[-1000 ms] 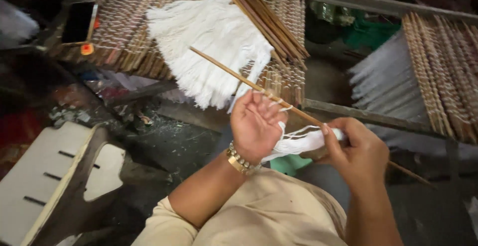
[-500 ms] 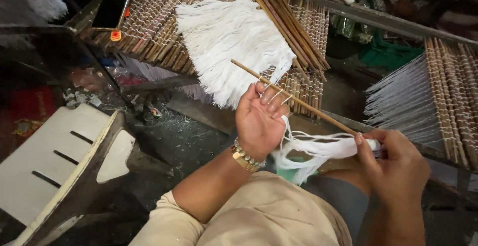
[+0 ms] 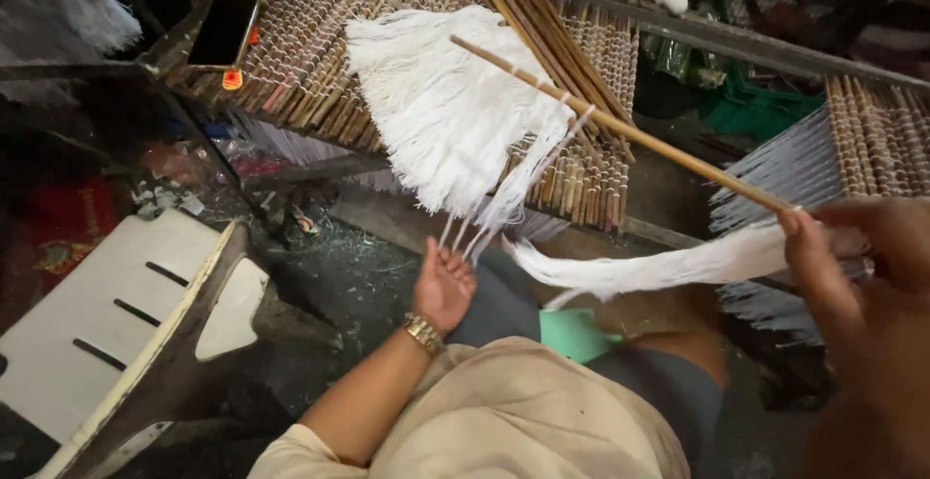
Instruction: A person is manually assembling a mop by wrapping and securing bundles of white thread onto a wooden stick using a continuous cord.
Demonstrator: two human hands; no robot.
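Note:
My right hand [image 3: 867, 266] is at the right edge, shut on the near end of a thin wooden stick [image 3: 620, 130] and on a bundle of white thread [image 3: 659, 271] that stretches left from it. The stick slants up to the left across a thick white thread fringe [image 3: 446, 121] lying on a reed mat [image 3: 320, 53]. My left hand [image 3: 443, 285], a gold bracelet on its wrist, is open with the palm up just below the fringe's hanging ends, its fingertips at the lowest strands.
A dark phone [image 3: 223, 30] lies on the mat's left end. A bunch of long sticks [image 3: 523, 14] lies across the mat. Another reed mat with white threads [image 3: 877, 135] stands at the right. A white slotted plastic seat [image 3: 87, 334] is at the lower left.
My left hand has let go of the stick and dropped below the fringe. My right hand has drawn the thread bundle out to the right along the stick's end.

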